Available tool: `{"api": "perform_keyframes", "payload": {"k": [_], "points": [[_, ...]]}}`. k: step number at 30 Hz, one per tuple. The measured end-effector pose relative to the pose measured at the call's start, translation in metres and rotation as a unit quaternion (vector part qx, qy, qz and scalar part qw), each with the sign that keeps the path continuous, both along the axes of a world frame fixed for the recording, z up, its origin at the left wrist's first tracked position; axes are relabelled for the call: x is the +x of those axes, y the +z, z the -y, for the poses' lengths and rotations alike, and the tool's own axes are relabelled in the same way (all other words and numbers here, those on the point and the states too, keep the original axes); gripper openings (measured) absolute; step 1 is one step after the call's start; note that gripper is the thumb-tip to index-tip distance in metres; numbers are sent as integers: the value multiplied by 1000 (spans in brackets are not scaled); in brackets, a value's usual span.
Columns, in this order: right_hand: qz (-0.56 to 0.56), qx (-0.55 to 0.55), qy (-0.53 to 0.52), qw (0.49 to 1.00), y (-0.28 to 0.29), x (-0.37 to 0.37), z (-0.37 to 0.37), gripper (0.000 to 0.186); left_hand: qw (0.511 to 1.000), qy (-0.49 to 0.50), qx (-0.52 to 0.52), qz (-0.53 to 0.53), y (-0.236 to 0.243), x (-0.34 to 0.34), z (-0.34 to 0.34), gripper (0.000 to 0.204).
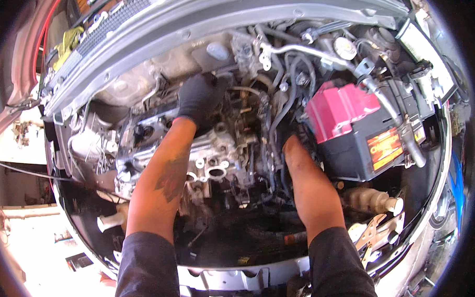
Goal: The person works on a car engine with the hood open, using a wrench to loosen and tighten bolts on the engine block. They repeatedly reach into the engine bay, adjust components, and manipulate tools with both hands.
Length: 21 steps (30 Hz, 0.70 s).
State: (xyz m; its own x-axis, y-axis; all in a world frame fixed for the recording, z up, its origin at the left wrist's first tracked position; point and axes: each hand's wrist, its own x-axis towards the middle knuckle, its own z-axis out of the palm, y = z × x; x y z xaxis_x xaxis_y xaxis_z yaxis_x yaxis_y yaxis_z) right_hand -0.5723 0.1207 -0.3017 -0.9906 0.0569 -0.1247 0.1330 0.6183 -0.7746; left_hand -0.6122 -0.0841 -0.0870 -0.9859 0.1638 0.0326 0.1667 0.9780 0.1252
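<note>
My left hand (pixel 201 99), in a black glove, reaches over the engine (pixel 211 142) to its rear edge. Its fingers look curled in; whatever they hold is hidden behind the hand. My right hand (pixel 287 128), dark-gloved too, is sunk between the engine and the battery (pixel 347 157), among black hoses (pixel 284 111). Shadow and hoses hide its fingers, so I cannot make out what it touches. The engine's top is exposed, with metal ports (pixel 215 173) on its near side.
A red cover (pixel 341 110) sits on the battery. A metal pipe (pixel 390 109) crosses above it. Locking pliers (pixel 369 234) lie at the front right, beside a tan plastic reservoir (pixel 369 199). The front crossmember (pixel 233 278) runs along the near edge. A yellow-green cloth (pixel 68 43) lies far left.
</note>
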Motion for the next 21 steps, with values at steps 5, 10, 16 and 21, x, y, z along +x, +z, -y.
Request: {"api": "perform_keyframes", "payload": {"k": [5,10,16,21], "points": [[-2,-7,-4,1000,-3,-4,-5,39,943,-234,-214,105,-6,0,-60,38],[-6,-24,-10,1000,0,-7,1,39,908,-275,-272,159,-35,-2,-70,54],[-7,-39,-28,999,3,-7,6,39,934,-249,-198,165,-48,-9,-77,44],[-8,-59,-31,998,-1,-1,12,39,890,-319,-222,239,-112,-49,-52,42]]}}
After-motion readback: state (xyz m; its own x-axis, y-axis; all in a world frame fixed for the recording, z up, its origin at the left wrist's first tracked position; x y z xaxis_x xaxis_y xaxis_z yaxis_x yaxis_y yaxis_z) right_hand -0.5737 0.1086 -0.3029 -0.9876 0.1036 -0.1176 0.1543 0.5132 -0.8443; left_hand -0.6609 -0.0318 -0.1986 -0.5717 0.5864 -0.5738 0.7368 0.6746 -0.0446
